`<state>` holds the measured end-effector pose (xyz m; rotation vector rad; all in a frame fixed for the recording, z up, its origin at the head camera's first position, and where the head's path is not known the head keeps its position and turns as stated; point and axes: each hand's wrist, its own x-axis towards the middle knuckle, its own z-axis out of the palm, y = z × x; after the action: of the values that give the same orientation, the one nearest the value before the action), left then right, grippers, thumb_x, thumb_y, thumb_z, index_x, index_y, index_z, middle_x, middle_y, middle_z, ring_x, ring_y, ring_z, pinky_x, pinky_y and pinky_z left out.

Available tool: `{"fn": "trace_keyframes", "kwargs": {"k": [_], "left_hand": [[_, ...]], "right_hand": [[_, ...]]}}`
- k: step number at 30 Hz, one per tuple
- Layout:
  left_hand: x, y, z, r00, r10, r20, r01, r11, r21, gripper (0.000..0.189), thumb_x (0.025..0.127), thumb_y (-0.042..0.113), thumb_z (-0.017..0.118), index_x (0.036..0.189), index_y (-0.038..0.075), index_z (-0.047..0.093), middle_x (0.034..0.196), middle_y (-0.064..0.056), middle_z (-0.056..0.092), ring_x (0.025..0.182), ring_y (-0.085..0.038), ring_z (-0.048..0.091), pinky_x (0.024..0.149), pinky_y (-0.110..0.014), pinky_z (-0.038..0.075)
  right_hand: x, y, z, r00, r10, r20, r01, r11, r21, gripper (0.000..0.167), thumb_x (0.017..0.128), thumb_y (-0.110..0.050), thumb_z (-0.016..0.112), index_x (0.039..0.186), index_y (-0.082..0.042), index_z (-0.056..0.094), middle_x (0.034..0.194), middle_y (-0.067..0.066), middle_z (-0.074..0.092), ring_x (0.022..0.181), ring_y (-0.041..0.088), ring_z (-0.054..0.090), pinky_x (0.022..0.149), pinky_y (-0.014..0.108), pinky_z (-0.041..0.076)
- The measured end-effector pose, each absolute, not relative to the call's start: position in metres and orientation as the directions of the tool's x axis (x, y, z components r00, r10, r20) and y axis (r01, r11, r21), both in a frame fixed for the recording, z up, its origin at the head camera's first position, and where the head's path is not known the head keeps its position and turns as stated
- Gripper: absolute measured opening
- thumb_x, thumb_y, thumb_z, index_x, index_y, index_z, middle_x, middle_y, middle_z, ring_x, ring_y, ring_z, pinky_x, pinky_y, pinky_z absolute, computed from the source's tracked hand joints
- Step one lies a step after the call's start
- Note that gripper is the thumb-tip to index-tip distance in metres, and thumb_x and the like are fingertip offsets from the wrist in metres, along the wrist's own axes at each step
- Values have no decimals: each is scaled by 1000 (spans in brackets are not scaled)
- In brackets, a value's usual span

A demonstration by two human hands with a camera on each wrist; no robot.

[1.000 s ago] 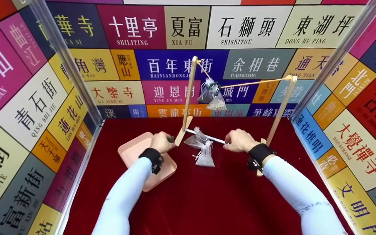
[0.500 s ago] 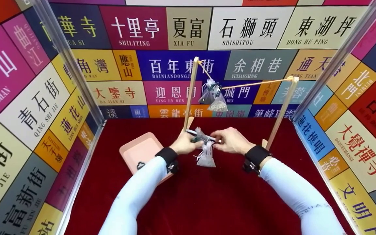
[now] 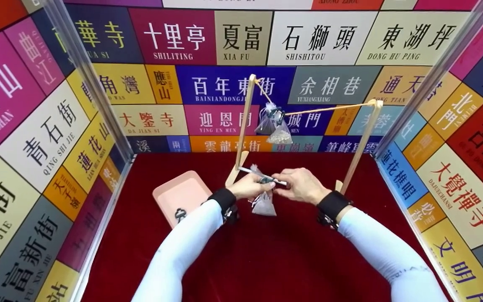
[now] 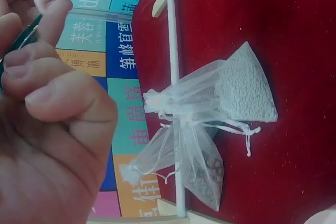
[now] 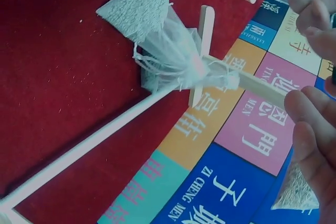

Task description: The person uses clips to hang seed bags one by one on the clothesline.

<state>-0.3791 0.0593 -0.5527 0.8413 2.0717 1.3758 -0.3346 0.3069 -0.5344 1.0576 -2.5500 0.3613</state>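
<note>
In the head view my left hand pinches a small dark green clip above the white rod. The left wrist view shows the clip at the fingertips, partly hidden. My right hand is close beside it, fingertips bent toward the clip; I cannot tell whether they grip anything. Below the hands, a sheer drawstring bag of white grains and another of darker pieces hang at the rod. Higher up, a pale-grained bag and a grey bag hang from a cord.
The cord and rod span a left wooden post and a right wooden post with flat feet. On the left, a pink tray holds dark clips. Red cloth covers the table; sign-printed walls surround it.
My left hand has moved from over the tray rightward to the rod with the clip. My right hand has shifted slightly left, so both hands now nearly meet. Dark clips in the tray became visible.
</note>
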Motion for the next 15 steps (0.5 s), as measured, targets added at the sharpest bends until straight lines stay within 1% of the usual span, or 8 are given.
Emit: {"fn": "trace_keyframes", "kwargs": {"k": [2,3,6,7,9,10,13,15], "left_hand": [[-380,60,-554,-700,707,-99,154,285,946,57,116,44,58,106,-5,84,61,13,56,49,-5,41,48,-22,38],[-380,60,-555,-723,681,-114,122,288,950,62,116,50,55,107,-4,84,61,12,55,50,-5,42,48,-22,39],[-382,60,-559,-797,589,-133,57,293,954,73,117,61,46,110,-2,83,66,7,57,55,-8,51,51,-26,46],[-383,60,-561,-820,556,-134,49,302,952,74,117,62,44,112,-1,83,70,5,61,57,-10,55,52,-28,49],[-384,60,-564,-861,495,-116,75,348,934,69,117,60,45,114,2,82,81,-1,71,62,-12,63,55,-32,57],[-385,61,-567,-875,475,-94,107,380,919,64,117,56,48,116,3,82,86,-4,75,65,-15,67,59,-35,60],[-388,67,-579,-899,436,-34,219,517,828,45,115,44,58,125,7,81,106,-10,84,86,-21,78,79,-38,66],[-389,72,-588,-903,430,-14,269,591,761,38,111,38,66,131,9,79,120,-12,85,104,-25,81,96,-40,65]], "right_hand": [[-335,310,-534,-668,-611,425,-703,706,-91,38,93,-28,92,124,-9,81,94,6,81,73,22,75,71,44,66],[-335,312,-534,-683,-594,425,-687,720,-98,38,95,-30,91,125,-8,81,95,7,81,74,23,76,71,45,66],[-337,317,-535,-744,-516,425,-617,774,-141,38,95,-28,91,122,-4,80,96,10,82,78,29,79,73,49,66],[-338,320,-536,-767,-486,419,-588,794,-156,38,95,-27,91,122,-3,80,96,10,82,79,31,79,74,50,66],[-339,326,-539,-803,-437,406,-539,822,-182,37,93,-24,92,120,-2,80,96,11,83,80,32,79,76,52,66],[-340,329,-540,-814,-419,402,-521,833,-187,37,92,-23,93,119,-1,80,96,12,84,81,33,79,77,53,66],[-342,339,-547,-831,-398,388,-491,854,-174,32,90,-19,93,114,-2,80,93,12,83,82,35,79,77,54,65],[-343,344,-551,-828,-410,382,-497,853,-161,25,90,-17,92,107,-3,80,88,11,82,79,34,77,74,55,64]]}}
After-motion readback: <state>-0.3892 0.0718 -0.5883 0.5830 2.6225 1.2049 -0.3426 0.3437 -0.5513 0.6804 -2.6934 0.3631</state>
